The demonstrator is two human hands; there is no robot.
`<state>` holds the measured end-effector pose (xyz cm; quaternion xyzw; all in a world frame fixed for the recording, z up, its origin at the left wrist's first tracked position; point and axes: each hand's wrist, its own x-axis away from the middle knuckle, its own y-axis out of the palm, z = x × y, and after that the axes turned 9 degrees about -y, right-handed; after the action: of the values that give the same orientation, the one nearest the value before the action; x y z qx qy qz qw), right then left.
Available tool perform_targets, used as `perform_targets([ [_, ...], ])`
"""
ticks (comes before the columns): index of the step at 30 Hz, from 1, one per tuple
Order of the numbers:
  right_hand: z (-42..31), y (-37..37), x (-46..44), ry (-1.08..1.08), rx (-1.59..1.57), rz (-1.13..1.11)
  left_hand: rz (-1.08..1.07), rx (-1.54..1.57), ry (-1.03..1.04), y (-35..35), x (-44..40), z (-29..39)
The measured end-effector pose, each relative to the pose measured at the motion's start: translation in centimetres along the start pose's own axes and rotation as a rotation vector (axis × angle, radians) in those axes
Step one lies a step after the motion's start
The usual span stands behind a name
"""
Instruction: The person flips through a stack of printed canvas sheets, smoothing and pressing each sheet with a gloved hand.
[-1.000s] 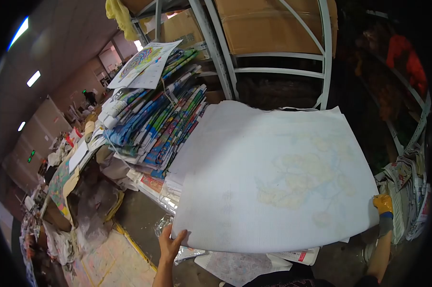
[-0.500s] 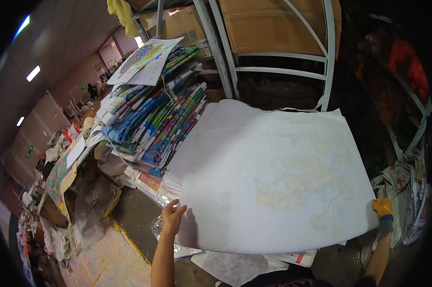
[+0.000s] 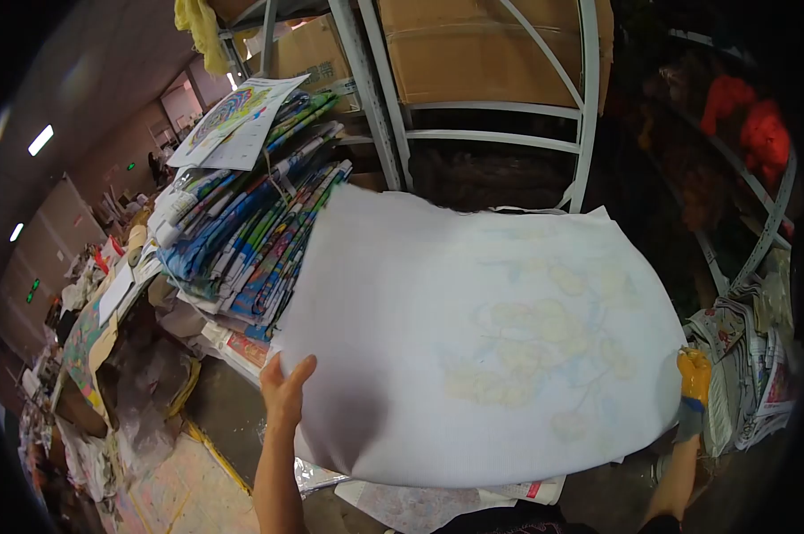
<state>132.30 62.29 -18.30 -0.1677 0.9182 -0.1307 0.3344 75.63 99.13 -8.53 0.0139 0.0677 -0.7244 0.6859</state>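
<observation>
A large white sheet (image 3: 402, 356) spreads before me, with a faint yellow and blue pattern showing through its right half. At its left edge, my bare left hand (image 3: 283, 392) grips the sheet, thumb and fingers pointing up. My right hand (image 3: 695, 378), in a yellow-orange glove with a blue-grey cuff, is closed on the right edge; its fingertips are partly hidden. The near edge bows downward between my hands, and a shadow lies on the left part. Whether the sheet is cloth or paper I cannot tell.
A tall stack of folded, colourful printed pieces (image 3: 259, 231) stands at the left, topped by printed papers (image 3: 242, 120). Behind rises a grey metal rack (image 3: 495, 138) with a cardboard box (image 3: 491, 62). Folded printed sheets (image 3: 753, 365) stand at the right. Clear plastic (image 3: 144, 383) hangs at the left.
The sheet's left side has lifted and bulges more, its far left corner raised over the stack's edge. Both hands still hold the edges. The whole view has shifted slightly.
</observation>
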Motion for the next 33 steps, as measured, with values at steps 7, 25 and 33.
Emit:
perform_targets([
  [7,-9.7,0.2,0.9,-0.002,-0.006,0.287,0.160,0.079,0.333,1.2,1.2,6.8],
  [25,-26.8,25.5,13.4,-1.456,0.030,-1.060,0.275,-0.812,-0.252,10.1,-15.5,-4.1],
  [33,-25.9,29.3,12.9,-1.416,0.019,-0.830,-0.520,-0.281,-0.146,-4.0,-10.8,-3.5],
])
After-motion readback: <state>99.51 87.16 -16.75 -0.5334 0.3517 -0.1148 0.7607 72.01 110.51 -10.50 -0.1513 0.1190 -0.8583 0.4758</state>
